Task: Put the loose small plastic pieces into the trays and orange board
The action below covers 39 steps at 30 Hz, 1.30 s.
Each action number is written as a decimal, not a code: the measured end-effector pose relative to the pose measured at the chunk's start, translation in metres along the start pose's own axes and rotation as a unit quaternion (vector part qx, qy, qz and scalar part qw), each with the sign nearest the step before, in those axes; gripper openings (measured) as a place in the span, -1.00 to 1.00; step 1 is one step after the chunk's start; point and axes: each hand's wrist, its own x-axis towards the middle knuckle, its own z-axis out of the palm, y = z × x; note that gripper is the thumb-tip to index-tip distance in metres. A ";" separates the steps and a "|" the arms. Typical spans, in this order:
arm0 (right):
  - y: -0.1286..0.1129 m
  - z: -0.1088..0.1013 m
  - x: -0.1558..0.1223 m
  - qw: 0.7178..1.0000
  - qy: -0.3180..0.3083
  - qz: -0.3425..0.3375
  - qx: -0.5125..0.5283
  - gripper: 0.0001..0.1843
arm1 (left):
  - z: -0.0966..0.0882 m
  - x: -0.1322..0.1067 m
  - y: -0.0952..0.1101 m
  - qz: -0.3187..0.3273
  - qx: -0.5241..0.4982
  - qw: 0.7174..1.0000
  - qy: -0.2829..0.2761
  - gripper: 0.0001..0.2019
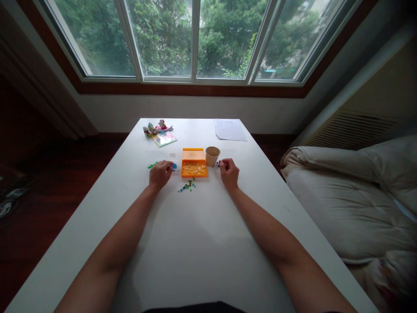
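Note:
My left hand [159, 174] rests left of an open orange box [194, 174], its thumb and fingers pinched together. Small blue pieces [175, 166] lie right by its fingertips, and small green pieces [151, 165] show on its other side. Pale little bits are scattered in the box's lower half. To the right of the box, my right hand [230, 174] is closed in a pinch beside a few small dark pieces [218, 164]. What either pinch holds is too small to make out. A brown paper cup [212, 155] stands between the box and my right hand.
Loose green, blue and dark pieces [188, 186] lie on the white table [202, 243] in front of the box. At the far left are small figurines [152, 129] and a colourful card [165, 138]. White paper sheets [230, 130] lie at the far right.

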 end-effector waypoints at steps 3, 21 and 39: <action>0.001 0.000 0.000 1.000 -0.005 -0.005 0.002 -0.78 | 0.005 -0.003 0.028 0.155 -0.012 0.984 -0.084 -0.75; 0.005 0.002 0.000 1.000 -0.013 -0.015 -0.002 -0.80 | 0.024 -0.008 0.034 0.234 -0.025 0.964 -0.127 -0.72; -0.011 0.005 -0.013 0.985 -0.100 -0.139 -0.033 -0.82 | 0.025 -0.008 0.021 0.228 -0.082 0.963 -0.115 -0.86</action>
